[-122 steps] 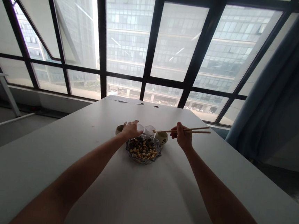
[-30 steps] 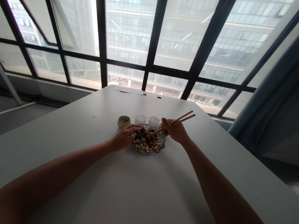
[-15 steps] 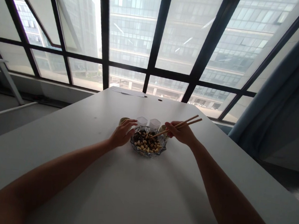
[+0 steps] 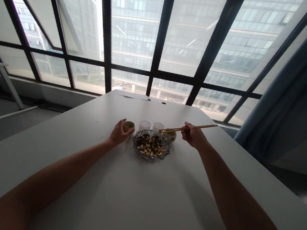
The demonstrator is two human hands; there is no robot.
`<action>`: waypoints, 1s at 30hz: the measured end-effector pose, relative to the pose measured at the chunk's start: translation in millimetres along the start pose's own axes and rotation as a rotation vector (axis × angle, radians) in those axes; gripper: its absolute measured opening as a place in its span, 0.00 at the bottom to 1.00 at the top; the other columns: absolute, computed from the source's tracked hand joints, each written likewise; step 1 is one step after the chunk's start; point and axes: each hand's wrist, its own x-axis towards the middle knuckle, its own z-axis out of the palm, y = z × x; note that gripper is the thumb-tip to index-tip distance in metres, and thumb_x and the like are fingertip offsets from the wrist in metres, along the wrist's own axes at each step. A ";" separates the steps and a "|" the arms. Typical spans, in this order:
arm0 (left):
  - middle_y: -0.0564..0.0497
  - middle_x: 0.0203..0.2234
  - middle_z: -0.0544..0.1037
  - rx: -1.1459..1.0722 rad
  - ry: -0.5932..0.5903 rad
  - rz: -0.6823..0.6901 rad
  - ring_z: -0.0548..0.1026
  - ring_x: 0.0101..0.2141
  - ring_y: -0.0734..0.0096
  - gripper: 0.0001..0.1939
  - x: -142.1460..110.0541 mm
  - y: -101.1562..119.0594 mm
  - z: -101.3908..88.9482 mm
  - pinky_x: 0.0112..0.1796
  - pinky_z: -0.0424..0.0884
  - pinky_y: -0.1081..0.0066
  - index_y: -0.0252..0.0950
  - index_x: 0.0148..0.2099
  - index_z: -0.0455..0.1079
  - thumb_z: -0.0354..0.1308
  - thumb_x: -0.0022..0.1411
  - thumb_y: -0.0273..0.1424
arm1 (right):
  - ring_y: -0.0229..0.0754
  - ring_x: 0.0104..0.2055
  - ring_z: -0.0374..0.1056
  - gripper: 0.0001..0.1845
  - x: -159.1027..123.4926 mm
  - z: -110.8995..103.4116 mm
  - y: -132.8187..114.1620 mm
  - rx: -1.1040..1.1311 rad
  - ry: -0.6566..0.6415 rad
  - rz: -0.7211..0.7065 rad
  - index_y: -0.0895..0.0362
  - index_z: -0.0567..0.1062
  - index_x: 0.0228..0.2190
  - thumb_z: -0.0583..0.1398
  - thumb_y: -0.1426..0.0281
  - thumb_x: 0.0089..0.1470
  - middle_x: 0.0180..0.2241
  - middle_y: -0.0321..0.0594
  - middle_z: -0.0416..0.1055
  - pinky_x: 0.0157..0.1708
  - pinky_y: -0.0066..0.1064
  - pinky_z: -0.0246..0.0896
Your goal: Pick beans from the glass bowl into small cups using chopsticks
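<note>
My left hand (image 4: 118, 132) is curled round the near side of a small greenish cup (image 4: 129, 126), thumb at its right and fingers at its left rim. In my right hand (image 4: 193, 135) is a pair of wooden chopsticks (image 4: 177, 129), lying nearly level, tips pointing left. The tips hover over a second cup (image 4: 172, 138), pale with a dark character on its side. Whether they pinch anything is too small to tell. Between the hands sits a clear scalloped glass bowl (image 4: 151, 159) of pale nuts (image 4: 150, 150) and small dark pieces (image 4: 142, 139).
Two translucent plastic cups (image 4: 144, 125) stand just behind the bowl. White sheets (image 4: 131, 95) lie at the far end of the white table (image 4: 135, 199). Beyond are tall windows (image 4: 135, 31), with a blue curtain (image 4: 281, 94) at the right.
My left hand has moved left from the bowl's rim to the greenish cup. My right hand has lifted the chopsticks out of the bowl and shifted right, levelling them over the pale cup.
</note>
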 end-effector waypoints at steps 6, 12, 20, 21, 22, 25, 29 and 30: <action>0.32 0.57 0.71 0.022 -0.076 -0.102 0.72 0.56 0.47 0.43 2.1 -0.5 -1.6 0.55 0.68 0.52 0.31 0.65 0.57 0.68 0.52 0.44 | 0.34 0.13 0.63 0.22 1.9 -4.9 9.7 -0.215 -0.039 -0.402 0.61 0.74 0.19 0.64 0.59 0.58 0.13 0.39 0.69 0.12 0.22 0.59; 0.37 0.53 0.73 0.030 0.013 0.063 0.73 0.53 0.49 0.40 3.1 -0.7 -2.8 0.55 0.69 0.55 0.32 0.58 0.64 0.72 0.43 0.34 | 0.35 0.15 0.65 0.31 -21.5 11.8 11.9 -0.302 -0.173 -0.802 0.59 0.76 0.21 0.63 0.41 0.48 0.15 0.39 0.71 0.15 0.25 0.62; 0.42 0.49 0.73 0.003 0.121 0.286 0.73 0.51 0.52 0.36 -0.4 -1.1 3.7 0.53 0.71 0.55 0.35 0.55 0.64 0.70 0.43 0.27 | 0.36 0.13 0.65 0.32 -31.4 23.7 9.9 -0.241 -0.159 -0.766 0.58 0.75 0.20 0.64 0.39 0.45 0.13 0.39 0.70 0.14 0.27 0.62; 0.42 0.49 0.73 0.002 0.121 0.281 0.73 0.51 0.52 0.36 -0.5 -1.5 4.4 0.53 0.71 0.55 0.35 0.55 0.64 0.71 0.43 0.28 | 0.36 0.13 0.65 0.33 -33.3 27.6 11.4 -0.219 -0.148 -0.748 0.58 0.75 0.20 0.64 0.39 0.45 0.13 0.39 0.70 0.14 0.27 0.62; 0.42 0.49 0.73 0.001 0.118 0.272 0.73 0.51 0.52 0.36 -0.5 -1.8 4.9 0.53 0.71 0.55 0.35 0.55 0.64 0.71 0.43 0.28 | 0.36 0.13 0.65 0.33 -35.6 33.1 13.5 -0.190 -0.138 -0.726 0.58 0.75 0.20 0.64 0.39 0.44 0.14 0.39 0.70 0.14 0.27 0.62; 0.42 0.49 0.73 -0.004 0.099 0.241 0.73 0.51 0.52 0.36 -0.5 -1.3 5.5 0.54 0.70 0.55 0.35 0.55 0.64 0.71 0.43 0.29 | 0.36 0.14 0.65 0.33 -41.9 59.1 23.2 -0.134 -0.138 -0.653 0.57 0.73 0.21 0.62 0.37 0.46 0.15 0.40 0.71 0.14 0.27 0.62; 0.41 0.50 0.73 -0.018 0.075 0.207 0.73 0.52 0.52 0.36 -1.0 2.5 4.3 0.55 0.69 0.56 0.35 0.56 0.64 0.71 0.44 0.30 | 0.36 0.17 0.66 0.32 -36.6 99.5 40.1 -0.254 -0.243 -0.644 0.56 0.73 0.23 0.59 0.38 0.50 0.18 0.40 0.72 0.17 0.26 0.62; 0.41 0.51 0.72 -0.019 0.070 0.198 0.72 0.52 0.52 0.37 -1.2 3.6 4.0 0.55 0.69 0.55 0.35 0.56 0.64 0.71 0.44 0.30 | 0.36 0.18 0.67 0.32 -33.0 107.4 44.1 -0.293 -0.277 -0.648 0.56 0.73 0.23 0.59 0.38 0.50 0.18 0.39 0.72 0.18 0.26 0.62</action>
